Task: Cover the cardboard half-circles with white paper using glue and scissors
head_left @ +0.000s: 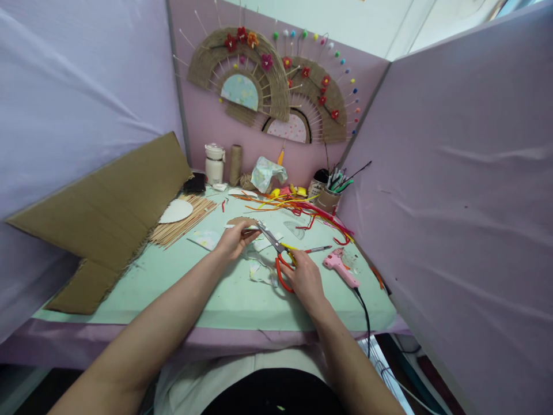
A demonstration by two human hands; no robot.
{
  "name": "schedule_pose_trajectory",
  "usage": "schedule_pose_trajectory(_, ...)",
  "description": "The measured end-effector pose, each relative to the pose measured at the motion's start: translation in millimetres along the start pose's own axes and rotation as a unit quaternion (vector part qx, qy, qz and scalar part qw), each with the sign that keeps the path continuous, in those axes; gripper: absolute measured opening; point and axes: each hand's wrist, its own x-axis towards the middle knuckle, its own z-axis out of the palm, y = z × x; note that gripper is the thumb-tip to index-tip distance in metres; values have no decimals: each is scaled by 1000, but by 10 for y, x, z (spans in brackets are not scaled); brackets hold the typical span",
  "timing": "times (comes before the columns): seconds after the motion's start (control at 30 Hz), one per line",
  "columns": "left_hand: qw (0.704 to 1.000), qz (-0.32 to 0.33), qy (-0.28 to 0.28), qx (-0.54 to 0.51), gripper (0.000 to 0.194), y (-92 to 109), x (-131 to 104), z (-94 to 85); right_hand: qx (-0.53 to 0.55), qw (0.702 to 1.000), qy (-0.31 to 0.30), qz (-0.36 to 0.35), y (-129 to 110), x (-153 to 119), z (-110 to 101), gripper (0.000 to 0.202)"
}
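Observation:
My right hand grips a pair of scissors by the orange-red handles, blades pointing up and left. Their tips reach the fingers of my left hand. That hand is closed on a small brown cardboard piece with a rounded, notched edge; its lower part is hidden by the fingers. Pale floral fabric scraps lie on the table below the blades. Another floral piece rests left of my left hand. A red-and-grey pen lies beyond my right hand.
A pink glue gun with a black cord lies at right. Cardboard leans at left beside wooden sticks. Colored pipe cleaners, a white jar and a pen-filled can stand or lie behind. Twine fans hang on the back panel.

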Motion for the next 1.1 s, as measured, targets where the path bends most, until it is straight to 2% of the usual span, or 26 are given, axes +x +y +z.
schedule_pose_trajectory(0.57, 999, 5, 14, 41, 12, -5, -19, 5, -39, 999, -22, 11, 37, -25, -53, 21)
schedule_pose_trajectory(0.7, 999, -7, 12, 49, 8, 13, -27, 3, -20, 999, 23, 36, 100, 1, -72, 27)
schedule_pose_trajectory(0.8, 999, -7, -12, 52, 5, 11, -22, -8, -7, 997, 55, 53, 167, 25, -92, 33)
schedule_pose_trajectory(0.9, 997, -3, -40, 58, 5, -11, -9, -15, 11, 996, 59, 63, 218, 41, -103, 38)
schedule_pose_trajectory(1.1, 989, 32, -36, 143, 16, -52, -14, -16, 21, 995, 80, 49, 280, 55, -75, 50)
